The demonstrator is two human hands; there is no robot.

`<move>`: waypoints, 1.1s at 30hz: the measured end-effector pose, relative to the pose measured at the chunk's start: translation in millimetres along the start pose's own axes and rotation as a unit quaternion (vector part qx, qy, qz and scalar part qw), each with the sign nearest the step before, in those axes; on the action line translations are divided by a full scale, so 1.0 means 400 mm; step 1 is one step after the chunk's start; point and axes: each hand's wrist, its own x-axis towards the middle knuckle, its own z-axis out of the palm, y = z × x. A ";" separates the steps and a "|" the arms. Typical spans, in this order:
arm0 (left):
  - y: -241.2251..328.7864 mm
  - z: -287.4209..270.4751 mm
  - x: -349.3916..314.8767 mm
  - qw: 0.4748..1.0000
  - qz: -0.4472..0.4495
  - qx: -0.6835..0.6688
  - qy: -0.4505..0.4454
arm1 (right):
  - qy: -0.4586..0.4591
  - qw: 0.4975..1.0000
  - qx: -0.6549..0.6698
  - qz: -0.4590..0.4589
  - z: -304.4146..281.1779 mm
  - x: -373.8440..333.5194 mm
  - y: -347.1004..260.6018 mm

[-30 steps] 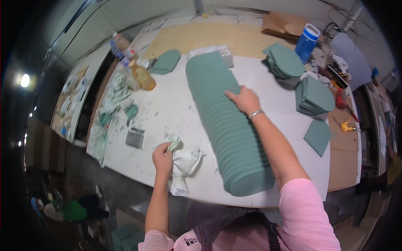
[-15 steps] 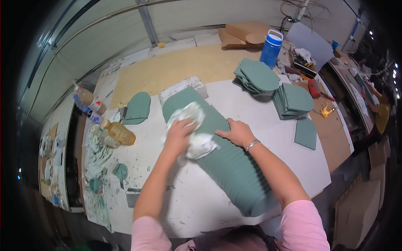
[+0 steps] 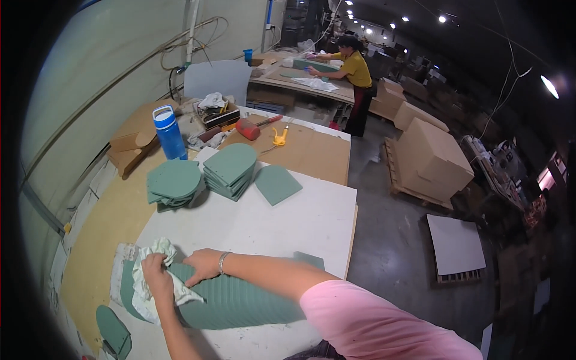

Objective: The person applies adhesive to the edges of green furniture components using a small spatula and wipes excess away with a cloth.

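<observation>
A long row of green round-ended boards (image 3: pixel 240 305) lies packed together on the white sheet (image 3: pixel 324 219), one end near a pale block (image 3: pixel 119 282). My left hand (image 3: pixel 157 279) grips a crumpled white cloth (image 3: pixel 143 294) against the top of the row, near that end. Beside it, my right hand (image 3: pixel 205 264) rests on the boards' edges with nothing held, thumb apart from the fingers. Two stacks of similar boards (image 3: pixel 174 180) stand farther off, with a loose green board (image 3: pixel 277 184) to their right. Another green piece (image 3: pixel 113 331) lies at the lower left.
A blue bottle (image 3: pixel 169 137) stands behind the stacks, beside folded brown cardboard (image 3: pixel 137 127). A red-headed mallet (image 3: pixel 247 129) and a yellow tool (image 3: pixel 279 138) lie farther back. Another person (image 3: pixel 357 71) works at a distant table. Boxes on a pallet (image 3: pixel 435 159) stand right.
The view has swung to the right, bringing the other person and the boxes into sight. My left hand and the cloth are still on the row, now closer to my right hand.
</observation>
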 end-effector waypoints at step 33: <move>-0.166 -0.073 -0.005 0.985 -0.070 0.128 -0.091 | -0.024 0.987 0.135 -0.086 0.081 0.160 -0.035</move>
